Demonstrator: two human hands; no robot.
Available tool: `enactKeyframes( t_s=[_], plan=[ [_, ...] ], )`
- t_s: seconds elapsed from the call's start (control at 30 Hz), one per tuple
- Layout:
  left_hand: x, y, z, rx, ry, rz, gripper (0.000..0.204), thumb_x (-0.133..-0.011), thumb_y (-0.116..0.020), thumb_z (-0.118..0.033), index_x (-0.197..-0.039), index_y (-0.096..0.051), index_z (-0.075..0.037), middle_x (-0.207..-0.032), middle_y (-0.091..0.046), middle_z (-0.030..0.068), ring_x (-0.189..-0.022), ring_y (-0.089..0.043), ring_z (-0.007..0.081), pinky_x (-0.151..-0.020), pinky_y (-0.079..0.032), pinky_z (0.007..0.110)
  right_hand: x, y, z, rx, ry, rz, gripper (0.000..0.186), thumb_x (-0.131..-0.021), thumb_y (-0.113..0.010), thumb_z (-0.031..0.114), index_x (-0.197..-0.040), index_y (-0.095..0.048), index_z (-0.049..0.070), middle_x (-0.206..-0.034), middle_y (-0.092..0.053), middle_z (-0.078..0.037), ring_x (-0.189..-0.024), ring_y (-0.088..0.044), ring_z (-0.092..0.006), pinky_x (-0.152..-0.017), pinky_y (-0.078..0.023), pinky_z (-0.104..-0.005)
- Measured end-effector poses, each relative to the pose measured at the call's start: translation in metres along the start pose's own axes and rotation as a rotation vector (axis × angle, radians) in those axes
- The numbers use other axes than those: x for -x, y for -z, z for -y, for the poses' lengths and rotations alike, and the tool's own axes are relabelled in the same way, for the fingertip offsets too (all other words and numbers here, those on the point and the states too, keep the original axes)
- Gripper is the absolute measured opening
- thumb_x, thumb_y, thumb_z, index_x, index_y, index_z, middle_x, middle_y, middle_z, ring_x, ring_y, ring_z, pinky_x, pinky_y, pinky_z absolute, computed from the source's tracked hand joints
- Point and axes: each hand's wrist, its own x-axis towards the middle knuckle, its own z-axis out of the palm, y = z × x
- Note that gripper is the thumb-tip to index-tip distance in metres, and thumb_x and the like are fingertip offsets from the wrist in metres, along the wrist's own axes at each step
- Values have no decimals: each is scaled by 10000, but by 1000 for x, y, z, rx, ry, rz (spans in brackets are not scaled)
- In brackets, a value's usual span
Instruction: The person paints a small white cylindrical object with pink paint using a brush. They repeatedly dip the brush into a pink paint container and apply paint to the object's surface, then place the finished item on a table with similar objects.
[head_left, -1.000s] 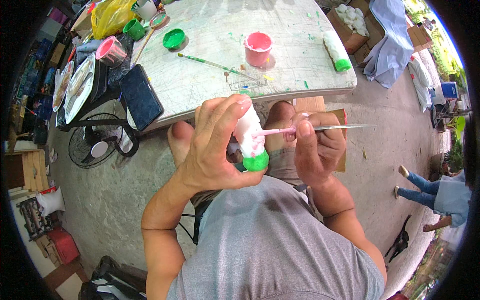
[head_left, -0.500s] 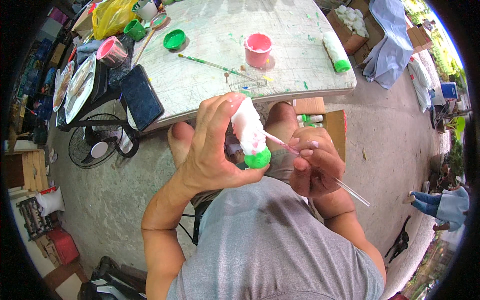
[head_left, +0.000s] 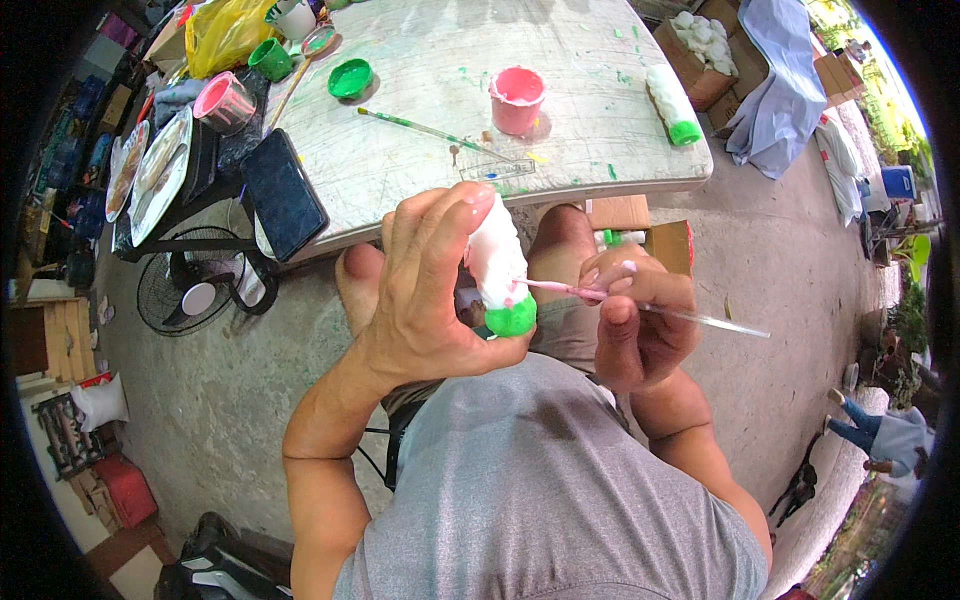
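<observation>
My left hand (head_left: 420, 280) grips a lumpy white figure with a green end (head_left: 497, 262) between thumb and fingers, the green end toward me. Pink paint marks its white surface just above the green. In my right hand (head_left: 645, 320) is a thin paintbrush with a clear handle (head_left: 715, 322), pinched between thumb and fingers. The brush's pink-coated tip touches the figure near the edge of the green part. Beyond my hands, a pink paint cup (head_left: 517, 102) stands on the white table (head_left: 430, 150). A second brush with a green-smeared handle (head_left: 425, 130) lies left of the cup.
A similar white-and-green piece (head_left: 673, 105) lies at the table's right edge. A green paint lid (head_left: 349, 79), a phone (head_left: 284, 193) and another pink cup (head_left: 224, 103) are on the left. A fan (head_left: 200, 285) stands below. A person (head_left: 890, 435) is at far right.
My right hand has turned the brush flatter, its handle end swinging up and right. The figure has tilted slightly more upright in my left hand. At far right, the person has shifted a little.
</observation>
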Motion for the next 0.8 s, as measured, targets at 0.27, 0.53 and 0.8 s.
enactKeyframes(
  t_s=[0.27, 0.53, 0.8],
  plan=[
    [3, -7, 4, 28, -27, -49, 1049, -566, -871, -152, -1503, -419, -17, -1369, -601, 225, -1209, -564, 401, -1038, -409, 497, 3, -6, -5, -119, -193, -74, 44, -1067, -557, -1, -1090, -521, -11, -864, -636, -122, -768, -617, -183, -718, -533, -327],
    [1, -1, -4, 7, 9, 42, 1031, -578, -861, -137, -1497, -406, -29, -1328, -615, 205, -1198, -595, 368, -1022, -506, 465, -6, 2, -6, -203, -295, -16, 78, -1076, -584, 46, -1108, -539, -10, -933, -672, -139, -763, -587, -139, -720, -516, -307],
    [-2, 3, -6, -33, -18, 94, 1038, -544, -850, -172, -1480, -422, -42, -1324, -630, 156, -1199, -580, 370, -1020, -468, 457, -18, 3, -2, -42, -290, 55, 105, -1071, -599, 54, -1093, -553, -37, -953, -690, -166, -788, -634, -155, -728, -535, -326]
  ],
)
